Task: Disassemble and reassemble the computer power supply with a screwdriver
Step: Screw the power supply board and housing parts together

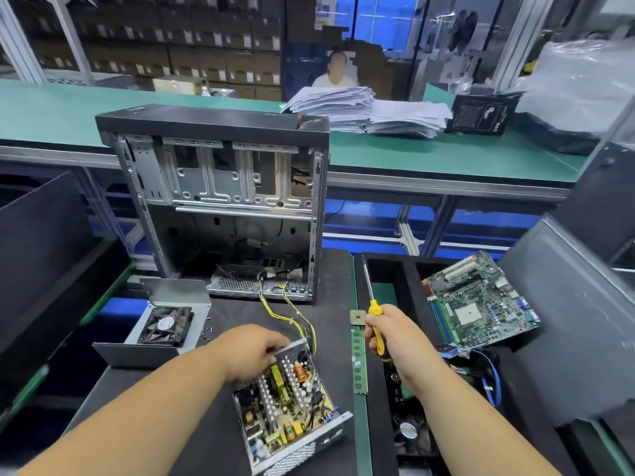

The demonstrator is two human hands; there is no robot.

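My left hand (256, 350) grips the upper rear edge of the opened power supply (287, 407), fingers curled over its metal wall; the unit lies tilted on the dark tabletop (220, 438), its circuit board, coils and heat sinks exposed, with yellow and black wires (287, 312) running from it up into the computer case (220, 201) that stands upright behind. My right hand (391, 338) is closed around the yellow handle of the screwdriver (372, 312), whose shaft points up and away, clear of the supply. To the left of the supply rests the removed cover with its fan (165, 326), and small screws (207, 329) lie scattered just beside it. A green memory stick (359, 364) lies between my two hands, a processor chip (357, 317) sits at its far end, and a motherboard (479, 304) leans in the tray to the right.
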